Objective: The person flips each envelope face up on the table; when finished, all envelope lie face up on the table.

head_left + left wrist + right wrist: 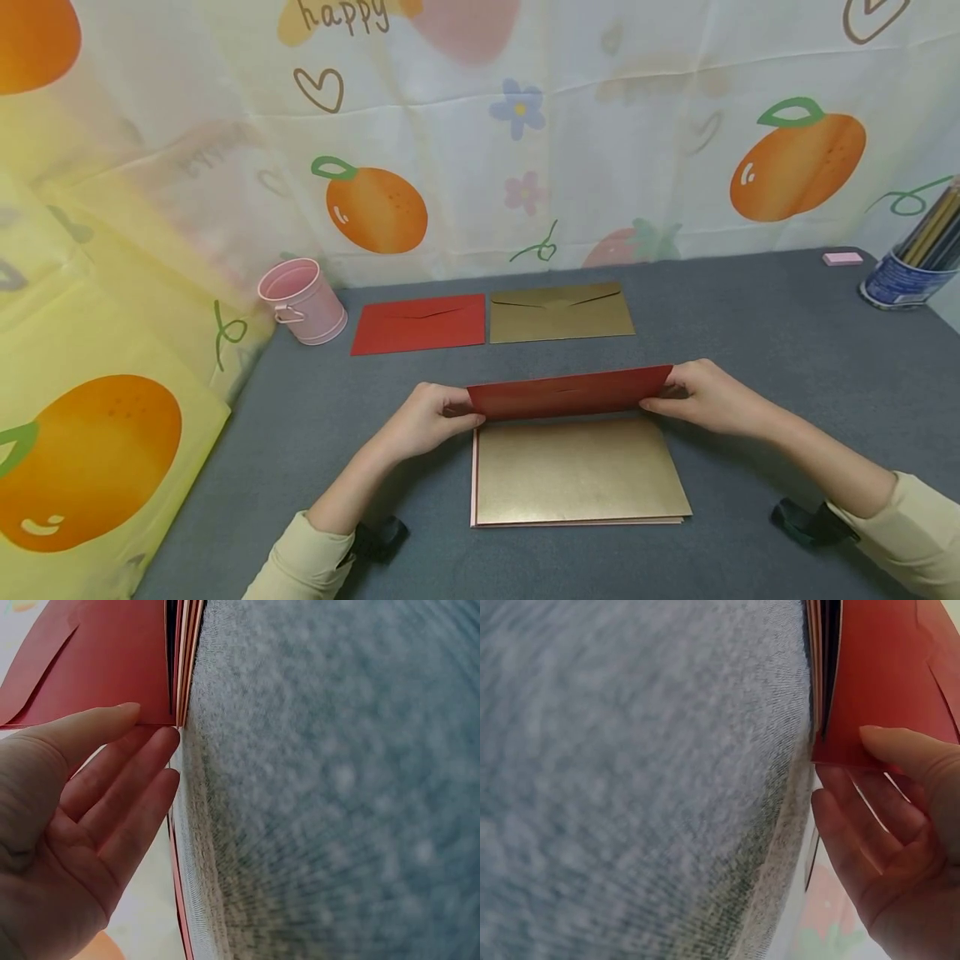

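Red envelope held up on edge at the far end of the envelope stack, roughly upright, flap side facing away from the camera. Left hand pinches its left end, right hand pinches its right end; on each, thumb sits on one face and fingers on the other, so both are grasping the envelope.

Surroundings on the grey desk:
- second red envelope and gold envelope lie flat side by side further back, just apart from each other, well clear of the hands
- pink bucket just left of that red one, at the back-left corner
- pencil cup and pink eraser far right at the back, well apart from the work
- fruit-print cloth closes off the back and left side

Open room: bare desk left and right of the stack and between the stack and the back row. Nothing stands between the hands and the flat envelopes behind.

View differences:
- head view shows a gold sheet on top of the stack, thin pink edges under it
- left wrist view shows the thumb on the red face at the corner, with layered edges of the stack just beside the fingers
- right wrist view mirrors it: thumb on the red corner, fingers behind
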Demonstrator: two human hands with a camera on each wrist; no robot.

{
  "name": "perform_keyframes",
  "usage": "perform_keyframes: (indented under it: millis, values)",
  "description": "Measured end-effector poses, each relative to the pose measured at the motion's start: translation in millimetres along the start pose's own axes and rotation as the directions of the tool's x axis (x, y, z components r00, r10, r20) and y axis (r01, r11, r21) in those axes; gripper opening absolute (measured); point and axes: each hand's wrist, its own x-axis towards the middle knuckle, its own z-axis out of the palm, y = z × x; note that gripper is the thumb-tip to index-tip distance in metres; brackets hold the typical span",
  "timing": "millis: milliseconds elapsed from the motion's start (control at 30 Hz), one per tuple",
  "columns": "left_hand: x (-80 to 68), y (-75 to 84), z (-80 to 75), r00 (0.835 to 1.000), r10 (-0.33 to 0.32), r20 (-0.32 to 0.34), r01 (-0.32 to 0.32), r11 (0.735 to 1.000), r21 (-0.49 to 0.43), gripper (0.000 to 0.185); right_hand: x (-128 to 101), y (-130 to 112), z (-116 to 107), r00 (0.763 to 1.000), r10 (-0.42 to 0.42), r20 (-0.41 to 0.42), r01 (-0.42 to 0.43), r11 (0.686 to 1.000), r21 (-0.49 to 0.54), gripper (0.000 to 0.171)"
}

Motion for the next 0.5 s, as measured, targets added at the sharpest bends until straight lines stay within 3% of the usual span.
perform_keyframes:
  millis: [300,500]
  values:
    - [2.1,-1.1,0.2,1.0,-0.025,0.006,0.025,0.999,-0.021,0.013,-1.4,7.6,-1.3,0.999,0.016,-0.028,-0.016,1.0,-0.004,0.015]
    - [7.5,0.1,3.3,0.992,-0.115,-0.041,0.112,0.991,-0.079,0.011,-1.2,13.4,-3.9,0.992,0.111,-0.055,-0.111,0.994,0.014,0.009]
